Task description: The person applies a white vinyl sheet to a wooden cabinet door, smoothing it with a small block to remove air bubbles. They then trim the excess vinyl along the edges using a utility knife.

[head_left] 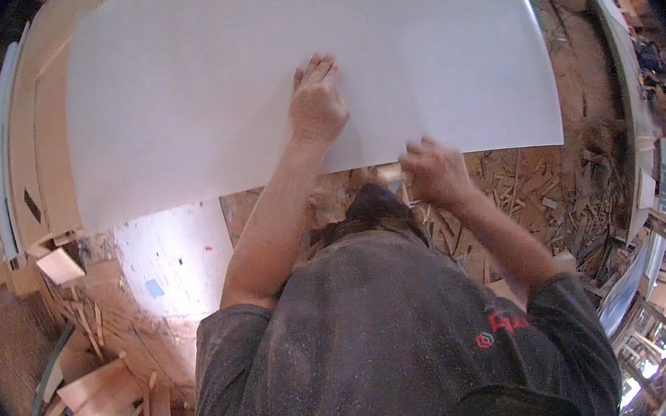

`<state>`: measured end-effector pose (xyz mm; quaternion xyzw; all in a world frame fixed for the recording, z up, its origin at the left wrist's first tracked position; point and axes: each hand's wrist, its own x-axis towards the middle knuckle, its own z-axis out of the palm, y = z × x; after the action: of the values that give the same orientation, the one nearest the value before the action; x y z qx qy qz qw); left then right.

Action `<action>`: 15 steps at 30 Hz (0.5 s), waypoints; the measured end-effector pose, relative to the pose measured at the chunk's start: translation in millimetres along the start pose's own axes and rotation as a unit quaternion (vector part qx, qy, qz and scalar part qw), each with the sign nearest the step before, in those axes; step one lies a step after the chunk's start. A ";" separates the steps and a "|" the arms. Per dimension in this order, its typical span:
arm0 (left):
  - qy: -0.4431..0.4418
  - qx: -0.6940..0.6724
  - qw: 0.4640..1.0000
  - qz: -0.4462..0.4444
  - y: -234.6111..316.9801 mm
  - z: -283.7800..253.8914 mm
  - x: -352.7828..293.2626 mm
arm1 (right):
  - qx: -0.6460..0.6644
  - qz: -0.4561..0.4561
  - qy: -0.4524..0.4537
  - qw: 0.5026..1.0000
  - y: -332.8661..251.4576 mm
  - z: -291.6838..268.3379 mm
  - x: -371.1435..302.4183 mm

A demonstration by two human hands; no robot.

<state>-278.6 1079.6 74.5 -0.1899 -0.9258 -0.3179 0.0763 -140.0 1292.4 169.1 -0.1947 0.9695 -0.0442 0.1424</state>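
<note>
A large white sheet (198,84) spreads out in front of me, its near edge running across just ahead of my body. My left hand (318,104) lies on top of it near the middle, fingers stretched forward and close together. At the sheet's near edge, to the right, is my right hand (435,171), with its fingers curled and a little blurred. Whatever those fingers may hold is hidden, and I cannot tell whether they grip the edge.
Brown boards and panels (51,148) lie along the left side. A smaller white panel (176,257) with blue and red specks is at the near left. Wood scraps (526,196) litter the floor at right, and offcuts (110,402) pile up at lower left.
</note>
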 end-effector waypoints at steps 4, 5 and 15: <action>0.008 0.066 0.998 0.013 -4.6 -4.5 4.9 | 0.073 0.165 0.164 0.970 4.3 -1.7 -35.5; 0.004 0.093 0.996 0.005 -4.1 -4.9 12.6 | 0.052 0.193 0.198 0.960 14.8 -6.7 -30.0; -0.072 0.195 0.976 -0.068 -15.8 -10.0 78.9 | -0.013 0.183 0.151 0.971 32.4 8.2 19.7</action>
<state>-357.0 1085.9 94.2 -0.1307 -0.9837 -0.1212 0.0230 -166.8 1314.2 151.5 -0.0065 0.9994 -0.0338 -0.0020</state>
